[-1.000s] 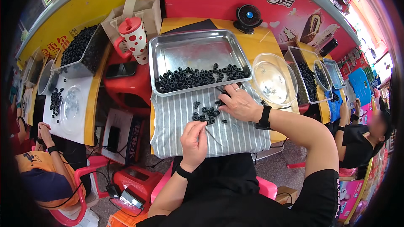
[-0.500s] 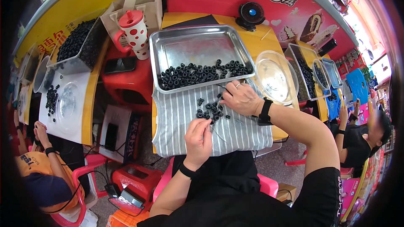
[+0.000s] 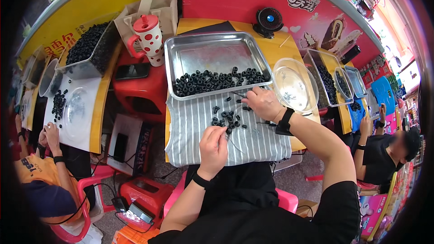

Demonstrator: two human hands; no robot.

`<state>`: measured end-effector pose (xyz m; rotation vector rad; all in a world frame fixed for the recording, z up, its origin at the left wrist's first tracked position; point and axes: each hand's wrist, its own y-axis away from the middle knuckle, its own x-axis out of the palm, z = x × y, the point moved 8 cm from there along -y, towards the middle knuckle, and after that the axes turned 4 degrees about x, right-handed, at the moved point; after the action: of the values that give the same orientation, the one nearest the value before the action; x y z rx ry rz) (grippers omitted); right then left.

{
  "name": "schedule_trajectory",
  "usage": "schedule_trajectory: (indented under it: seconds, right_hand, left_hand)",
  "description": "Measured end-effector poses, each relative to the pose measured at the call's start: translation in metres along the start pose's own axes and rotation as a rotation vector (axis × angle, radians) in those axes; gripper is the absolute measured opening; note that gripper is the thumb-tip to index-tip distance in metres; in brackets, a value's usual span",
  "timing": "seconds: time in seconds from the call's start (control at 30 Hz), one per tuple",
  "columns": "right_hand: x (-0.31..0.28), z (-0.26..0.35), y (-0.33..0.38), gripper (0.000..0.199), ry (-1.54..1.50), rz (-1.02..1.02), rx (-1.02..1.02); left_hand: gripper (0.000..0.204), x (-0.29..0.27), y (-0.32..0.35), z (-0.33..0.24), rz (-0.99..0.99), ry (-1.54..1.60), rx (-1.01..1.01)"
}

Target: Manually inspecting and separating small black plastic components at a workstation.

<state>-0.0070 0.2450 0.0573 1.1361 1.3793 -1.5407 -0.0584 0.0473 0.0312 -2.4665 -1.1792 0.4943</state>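
Note:
My left hand (image 3: 213, 148) is closed in a pinch at the near side of a small pile of black rubber rings (image 3: 229, 119); what its fingertips hold is hidden. The pile lies on a grey-and-white striped cloth (image 3: 194, 129). Close to the tray's near edge, my right hand (image 3: 264, 105) is closed on a thin dark tool (image 3: 239, 94) whose kind I cannot make out. Beyond the hands, a metal tray (image 3: 203, 47) holds many more black rings (image 3: 212, 81) along its near side.
A round clear plastic tub (image 3: 296, 83) stands right of the tray. Behind are a small black fan (image 3: 269, 20) and, to the left, a dotted cup (image 3: 150, 40) and a phone (image 3: 132, 71). People work at tables on both sides, beside bins of black rings (image 3: 88, 43).
My right hand has shifted slightly with the thin tool, its wrist turned a little. A few rings on the cloth lie differently. My left hand stays almost in place.

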Motion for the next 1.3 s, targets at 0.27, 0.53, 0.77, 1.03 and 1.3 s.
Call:
schedule_trajectory:
  seconds: [0.27, 0.53, 0.77, 1.03, 1.3]
  right_hand:
    - [-0.053, -0.035, 0.007, 0.026, -0.377, -0.255, 0.328]
    - [-0.113, -0.043, 0.133, 0.021, -1.682, -0.413, 1.028]
    - [-0.076, -0.035, 0.31, 0.026, -2.022, -0.53, 1.4]
    - [0.071, -0.115, 0.493, 0.029, -1.395, -0.407, 2.03]
    - [0.122, -0.178, 0.536, 0.018, -0.872, -0.526, 1.987]
  left_hand:
    - [0.016, 0.001, -0.006, -0.006, -0.025, -0.059, 0.062]
    - [0.015, 0.005, -0.001, 0.0, -0.01, -0.058, 0.049]
    - [0.014, 0.008, 0.002, 0.004, -0.001, -0.057, 0.025]
    - [0.013, 0.007, 0.002, 0.007, 0.004, -0.083, 0.017]
    - [0.013, 0.009, -0.002, -0.005, 0.018, -0.157, 0.023]
